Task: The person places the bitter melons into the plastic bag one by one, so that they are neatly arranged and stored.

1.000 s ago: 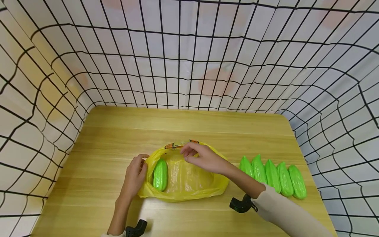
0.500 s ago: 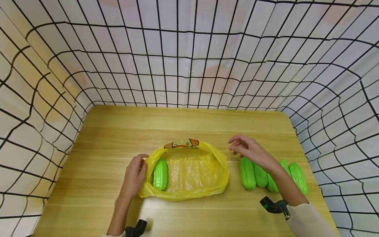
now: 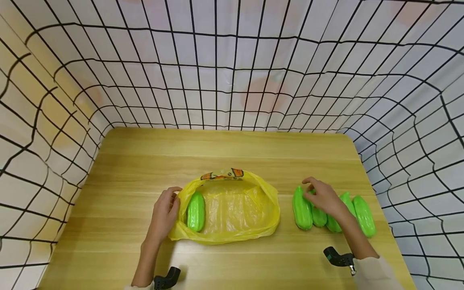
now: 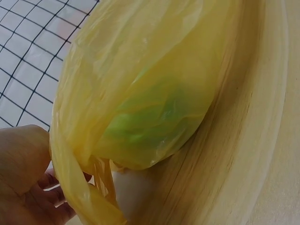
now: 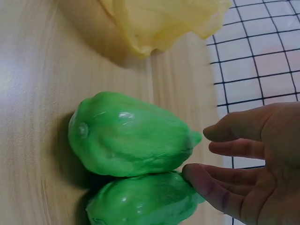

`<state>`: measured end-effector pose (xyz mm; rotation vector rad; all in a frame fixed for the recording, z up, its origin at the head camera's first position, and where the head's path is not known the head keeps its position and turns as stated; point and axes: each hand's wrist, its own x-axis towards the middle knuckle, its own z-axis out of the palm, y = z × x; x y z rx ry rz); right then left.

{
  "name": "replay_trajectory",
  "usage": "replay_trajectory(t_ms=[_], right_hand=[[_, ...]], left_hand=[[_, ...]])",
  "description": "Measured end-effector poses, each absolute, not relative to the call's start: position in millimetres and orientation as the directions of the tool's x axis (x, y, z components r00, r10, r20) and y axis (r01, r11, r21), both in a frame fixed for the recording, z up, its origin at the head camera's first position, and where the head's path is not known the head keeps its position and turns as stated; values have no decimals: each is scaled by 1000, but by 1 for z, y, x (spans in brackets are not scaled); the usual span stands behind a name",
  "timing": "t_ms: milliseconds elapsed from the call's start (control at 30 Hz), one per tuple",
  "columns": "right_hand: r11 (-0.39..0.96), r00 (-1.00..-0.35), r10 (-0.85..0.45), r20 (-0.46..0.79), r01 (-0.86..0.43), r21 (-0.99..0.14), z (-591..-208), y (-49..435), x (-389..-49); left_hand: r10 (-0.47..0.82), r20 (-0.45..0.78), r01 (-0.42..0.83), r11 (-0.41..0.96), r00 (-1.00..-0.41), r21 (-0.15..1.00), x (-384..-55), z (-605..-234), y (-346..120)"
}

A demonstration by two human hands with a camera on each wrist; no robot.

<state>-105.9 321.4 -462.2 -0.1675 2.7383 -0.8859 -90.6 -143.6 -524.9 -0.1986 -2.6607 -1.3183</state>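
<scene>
A yellow plastic bag (image 3: pixel 232 237) lies on the table with its mouth spread wide. Inside, against the left wall, rests one glossy green papaya-like fruit (image 3: pixel 196 211), which shows blurred through the film in the left wrist view. My left hand (image 3: pixel 164 215) holds the bag's left rim, its fingers partly behind the film (image 4: pixel 70 140). To the right of the bag, my right hand (image 3: pixel 326 198) reaches over a row of similar fruits. Its parted fingers (image 5: pixel 225 187) are at the stem end of the leftmost fruit (image 5: pixel 131 136), and one touches or nearly touches the neighbouring fruit (image 5: pixel 145 201).
Several green fruits lie side by side at the right, the outermost one (image 3: pixel 364 216) near the table's right edge. Black wire mesh (image 3: pixel 224 76) over pale cloth encloses the back and sides of the wooden table (image 3: pixel 217 151). Each wrist wears a black camera mount (image 3: pixel 338 257).
My right hand has moved out of the bag's mouth, rightward and then down to the row of fruits. The left hand stays at the bag's rim.
</scene>
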Motion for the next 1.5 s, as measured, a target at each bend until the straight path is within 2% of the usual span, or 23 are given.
replay_trajectory(t_ms=[300,533,733,1067,1500], right_hand=[[861,-947,-200,-253,-46,-507,-464,314,-110],[864,-912,-238,-333,-42,-501,-467,308,-113],[842,-892,-255,-373,-16,-538,-469,306,-113],[703,-834,-236,-498,207,-680,-476,314,-117],[567,-820,-288,-495,270,-778,-472,325,-116]], left_hand=[[56,210,201,593,-976,780,-91,-525,-144],[47,187,178,591,-981,787,-90,-522,-144],[52,176,173,593,-983,786,-89,-522,-145],[60,197,193,594,-979,781,-89,-522,-145],[39,194,179,590,-980,787,-89,-522,-144]])
